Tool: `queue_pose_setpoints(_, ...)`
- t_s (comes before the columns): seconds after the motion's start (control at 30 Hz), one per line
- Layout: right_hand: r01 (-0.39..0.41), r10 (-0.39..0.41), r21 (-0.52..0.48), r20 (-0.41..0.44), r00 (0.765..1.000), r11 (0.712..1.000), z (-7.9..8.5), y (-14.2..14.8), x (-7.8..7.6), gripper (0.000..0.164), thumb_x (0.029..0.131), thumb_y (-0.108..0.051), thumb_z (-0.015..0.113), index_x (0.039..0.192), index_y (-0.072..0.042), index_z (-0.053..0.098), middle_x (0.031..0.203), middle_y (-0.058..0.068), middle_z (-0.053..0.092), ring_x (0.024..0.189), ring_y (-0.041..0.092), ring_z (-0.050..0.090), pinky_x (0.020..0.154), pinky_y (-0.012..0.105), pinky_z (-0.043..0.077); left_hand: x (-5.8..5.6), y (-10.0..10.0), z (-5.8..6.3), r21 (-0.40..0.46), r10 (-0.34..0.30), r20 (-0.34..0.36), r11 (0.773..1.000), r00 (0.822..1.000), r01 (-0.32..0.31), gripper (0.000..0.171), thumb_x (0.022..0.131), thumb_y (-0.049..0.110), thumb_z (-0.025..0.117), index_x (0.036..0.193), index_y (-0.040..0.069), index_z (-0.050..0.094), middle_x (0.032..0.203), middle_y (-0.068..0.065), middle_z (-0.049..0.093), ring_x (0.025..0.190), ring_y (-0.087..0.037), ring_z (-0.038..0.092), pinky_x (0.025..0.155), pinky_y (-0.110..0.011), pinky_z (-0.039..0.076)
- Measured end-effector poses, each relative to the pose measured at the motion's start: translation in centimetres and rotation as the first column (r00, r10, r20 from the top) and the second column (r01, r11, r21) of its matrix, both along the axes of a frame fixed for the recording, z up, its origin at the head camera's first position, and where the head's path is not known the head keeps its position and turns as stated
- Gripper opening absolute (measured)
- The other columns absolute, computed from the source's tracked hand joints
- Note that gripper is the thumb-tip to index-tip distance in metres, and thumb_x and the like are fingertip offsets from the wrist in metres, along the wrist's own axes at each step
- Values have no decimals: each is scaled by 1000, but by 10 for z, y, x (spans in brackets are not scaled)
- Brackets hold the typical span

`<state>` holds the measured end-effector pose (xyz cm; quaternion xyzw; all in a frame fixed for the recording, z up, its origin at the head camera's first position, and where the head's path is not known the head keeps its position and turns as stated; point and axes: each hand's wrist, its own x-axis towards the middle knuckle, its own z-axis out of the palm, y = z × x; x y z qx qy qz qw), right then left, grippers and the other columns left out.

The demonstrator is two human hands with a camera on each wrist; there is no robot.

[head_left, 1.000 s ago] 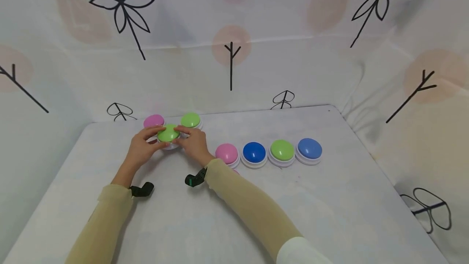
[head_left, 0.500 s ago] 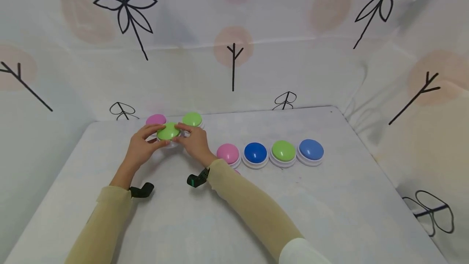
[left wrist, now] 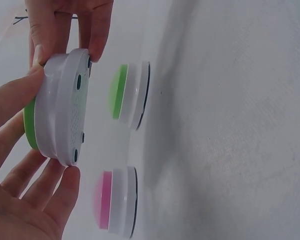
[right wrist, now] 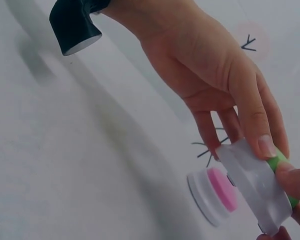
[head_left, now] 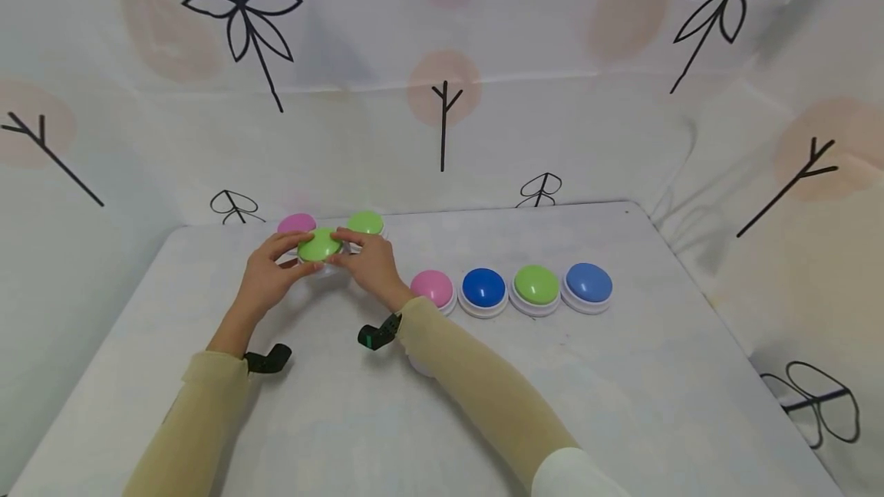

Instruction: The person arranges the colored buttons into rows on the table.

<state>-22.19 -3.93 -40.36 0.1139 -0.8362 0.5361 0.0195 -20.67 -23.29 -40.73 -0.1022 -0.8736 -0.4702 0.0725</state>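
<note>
A push button with a green dome and white round base (head_left: 320, 245) is held between both hands. My left hand (head_left: 265, 276) grips its left side, with the thumb near the dome and other fingers along the base in the left wrist view. My right hand (head_left: 374, 265) pinches the opposite side between thumb and fingers. In the left wrist view the button (left wrist: 54, 112) is raised off the table, its underside with dark feet showing. Behind it stand a pink button (head_left: 297, 223), partly covered by the left hand, and another green button (head_left: 365, 222).
To the right, a row holds a pink button (head_left: 432, 287), a dark blue button (head_left: 484, 287), a green button (head_left: 536, 284) and a lighter blue button (head_left: 588, 282). A pale rim (head_left: 420, 366) peeks from under the right sleeve (head_left: 483, 382). Patterned cloth walls (head_left: 387, 136) enclose the table.
Both hands keep hold of the green button, which has risen slightly. The head view has shifted a little, and the pale rim beside the right sleeve has come into sight.
</note>
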Motion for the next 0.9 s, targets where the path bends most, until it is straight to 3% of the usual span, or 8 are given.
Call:
queue_pose_setpoints(0.23,-15,16,58,-17,1000,998,7,5,2,42,76,-33,77,115,-24,68,124,-15,59,121,9,47,67,17,42,3,2,2,11,-2,2,1000,1000,1,53,78,36,75,126,22,59,132,5,48,123,-17,43,95,-40,45)
queue_pose_setpoints(0.67,-34,34,41,15,999,999,19,21,6,40,74,-33,79,113,-28,69,121,-18,60,118,8,49,73,20,46,13,13,14,57,-25,-23,998,999,26,52,78,30,76,126,19,59,132,1,48,121,-20,45,95,-40,45)
queue_pose_setpoints(0.9,-47,46,32,28,999,998,21,32,8,39,74,-33,78,112,-30,69,121,-21,59,122,7,46,86,22,45,36,34,46,70,-42,-6,997,999,43,48,81,16,74,125,4,58,133,-10,47,122,-26,44,97,-46,43)
